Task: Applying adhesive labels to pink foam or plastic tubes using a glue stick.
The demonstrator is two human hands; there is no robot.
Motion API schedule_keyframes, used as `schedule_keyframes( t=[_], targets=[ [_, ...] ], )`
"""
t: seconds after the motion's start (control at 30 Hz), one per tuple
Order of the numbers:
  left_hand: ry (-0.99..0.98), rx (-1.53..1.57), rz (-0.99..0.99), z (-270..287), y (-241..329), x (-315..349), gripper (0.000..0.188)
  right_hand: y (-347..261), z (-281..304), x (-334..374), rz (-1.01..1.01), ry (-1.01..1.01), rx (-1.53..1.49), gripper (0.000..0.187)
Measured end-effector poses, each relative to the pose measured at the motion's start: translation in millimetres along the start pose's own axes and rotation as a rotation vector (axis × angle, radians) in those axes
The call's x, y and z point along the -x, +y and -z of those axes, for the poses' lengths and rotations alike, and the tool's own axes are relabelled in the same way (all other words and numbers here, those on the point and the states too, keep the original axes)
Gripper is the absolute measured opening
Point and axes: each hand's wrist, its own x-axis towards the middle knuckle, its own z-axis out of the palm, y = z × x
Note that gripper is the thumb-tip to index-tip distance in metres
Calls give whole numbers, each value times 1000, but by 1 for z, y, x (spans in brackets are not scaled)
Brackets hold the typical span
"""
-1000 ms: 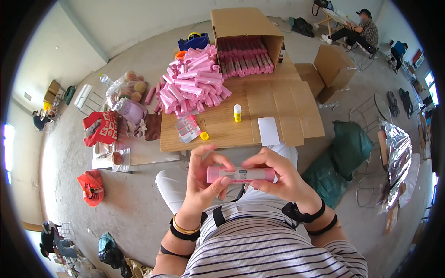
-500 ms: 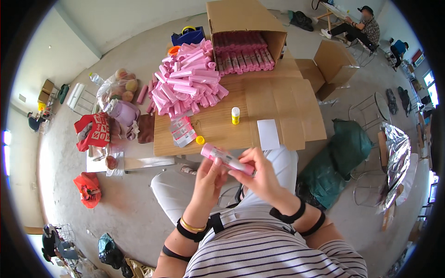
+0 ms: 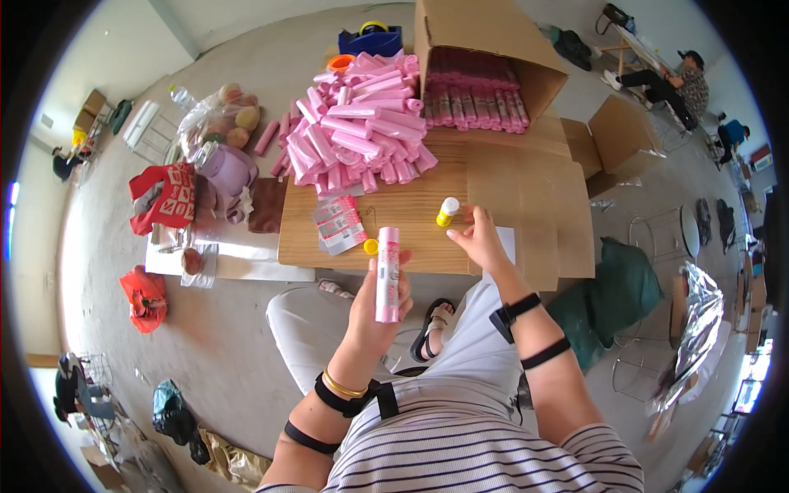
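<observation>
My left hand [image 3: 371, 306] is wrapped round a pink roll [image 3: 388, 275] with a printed paper label, held upright just off the table's near edge. My right hand [image 3: 485, 244] reaches over the table with thumb and forefinger apart, holding nothing. Just beyond its fingertips stands a yellow glue stick [image 3: 446, 215] with a white top. A yellow cap [image 3: 371, 246] lies beside a stack of pink-and-grey printed labels [image 3: 339, 226], left of the glue stick. Partly hidden by my right wrist is a white paper sheet [image 3: 508, 241].
A big heap of pink rolls [image 3: 362, 123] covers the table's far left. Next to it, an open cardboard box [image 3: 485, 29] holds rows of labelled rolls. A flattened cardboard sheet [image 3: 526, 189] lies on the right. A blue tape dispenser [image 3: 370, 41] stands behind the heap.
My right hand has let go of the pink roll and moved right and forward to the glue stick. My left hand has turned the roll from slanting to upright. The view has shifted slightly.
</observation>
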Motion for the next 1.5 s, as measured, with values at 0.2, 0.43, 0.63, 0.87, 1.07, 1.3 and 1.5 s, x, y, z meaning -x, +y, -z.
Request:
schedule_keyframes(
  t=[0.2, 0.43, 0.63, 0.87, 1.07, 1.3, 1.5],
  targets=[
    [-32, -204, -56, -18, 11, 10, 58, 35, -39, -36, -9, 12, 212, 34],
    [52, -412, -152, -15, 16, 32, 61, -130, 36, 54, -57, -152, -799, 23],
    [-35, -410, -144, -31, 4, 47, 50, -200, 65, 120, 563, -208, -240, 38],
    [-78, -649, -184, -41, 4, 88, 43, -208, 82, 107, 568, 49, -143, 31],
    [-157, -587, -233, -50, 5, 103, 46, -237, 103, 145, 716, -179, -123, 35],
    [-262, -468, -174, -59, 9, 110, 47, -219, 118, 120, 322, 88, -652, 28],
    [-137, -388, -284, -62, 3, 98, 49, -238, 94, 150, 604, 12, -230, 33]
  ],
)
